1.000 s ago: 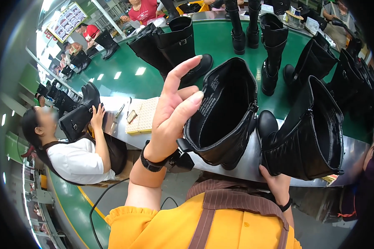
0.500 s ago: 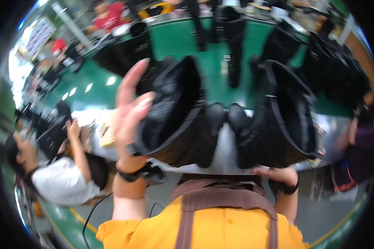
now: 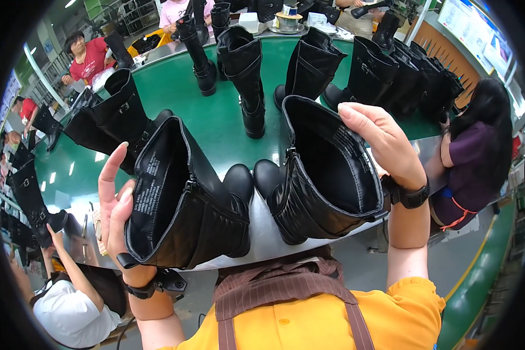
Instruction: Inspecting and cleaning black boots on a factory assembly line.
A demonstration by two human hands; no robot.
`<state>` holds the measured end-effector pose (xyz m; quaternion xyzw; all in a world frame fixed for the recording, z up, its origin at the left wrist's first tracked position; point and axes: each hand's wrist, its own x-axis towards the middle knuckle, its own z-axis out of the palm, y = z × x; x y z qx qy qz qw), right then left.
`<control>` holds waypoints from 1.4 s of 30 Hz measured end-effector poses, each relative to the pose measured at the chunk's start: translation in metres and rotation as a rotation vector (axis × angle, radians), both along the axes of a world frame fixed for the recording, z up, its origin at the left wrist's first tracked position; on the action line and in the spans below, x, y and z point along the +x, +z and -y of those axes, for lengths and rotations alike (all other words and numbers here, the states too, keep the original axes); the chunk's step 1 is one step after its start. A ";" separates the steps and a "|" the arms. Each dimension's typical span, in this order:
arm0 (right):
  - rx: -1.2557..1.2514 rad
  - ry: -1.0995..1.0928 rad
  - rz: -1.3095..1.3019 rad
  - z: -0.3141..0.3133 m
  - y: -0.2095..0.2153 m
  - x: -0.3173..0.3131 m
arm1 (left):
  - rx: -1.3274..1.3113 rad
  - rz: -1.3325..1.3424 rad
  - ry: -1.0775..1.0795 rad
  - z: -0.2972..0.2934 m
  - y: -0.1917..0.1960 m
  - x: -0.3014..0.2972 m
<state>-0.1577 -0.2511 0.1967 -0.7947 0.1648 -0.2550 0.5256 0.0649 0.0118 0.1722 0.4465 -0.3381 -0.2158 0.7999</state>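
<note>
Two tall black boots stand side by side on the metal table edge before me, toes pointing inward and away. The left boot (image 3: 216, 216) and the right boot (image 3: 315, 204) have open tops, and pale print shows on their dark linings. My left hand (image 3: 114, 213) rests against the outer side of the left boot's top. Its index finger is stretched up, apart from the thumb by the rim. My right hand (image 3: 385, 143) is closed at the right boot's upper rim, fingertips bent onto the edge. Part of its grip lies hidden behind the shaft.
More black boots stand on the green tabletop (image 3: 192, 122), including a pair at centre (image 3: 245, 76) and a row at far right (image 3: 414, 73). A person in purple (image 3: 475, 146) sits close on my right; one in white (image 3: 70, 309) handles a boot at left.
My right hand has risen from low beside the right boot to its rim. My left hand stays by the left boot's top. The view has turned and sharpened.
</note>
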 end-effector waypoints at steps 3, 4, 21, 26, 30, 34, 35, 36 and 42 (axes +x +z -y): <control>0.095 -0.027 0.068 -0.004 -0.003 -0.002 | -0.007 -0.007 -0.028 0.002 -0.001 0.002; 0.069 -0.039 0.077 -0.006 -0.002 -0.004 | -0.015 -0.007 -0.020 0.003 -0.001 0.001; 0.368 0.107 -0.203 -0.073 -0.131 -0.077 | 0.697 -0.159 -0.363 -0.069 -0.132 -0.013; -0.081 -0.149 -0.333 -0.105 -0.189 -0.024 | 0.962 0.440 -0.199 -0.008 -0.177 -0.060; 0.249 -0.176 -0.096 -0.102 -0.191 -0.031 | 0.532 0.077 -0.118 -0.004 -0.171 -0.058; 0.940 -0.045 0.324 -0.101 -0.187 -0.046 | 0.290 -0.524 -0.459 -0.003 -0.158 -0.055; 1.039 0.031 0.382 -0.101 -0.187 -0.045 | 0.280 -0.515 -0.462 0.000 -0.156 -0.058; 1.023 0.037 0.389 -0.102 -0.187 -0.044 | 0.222 -0.472 -0.477 0.006 -0.154 -0.063; 0.991 0.076 0.535 -0.103 -0.183 -0.040 | 0.134 -0.395 -0.540 0.024 -0.144 -0.079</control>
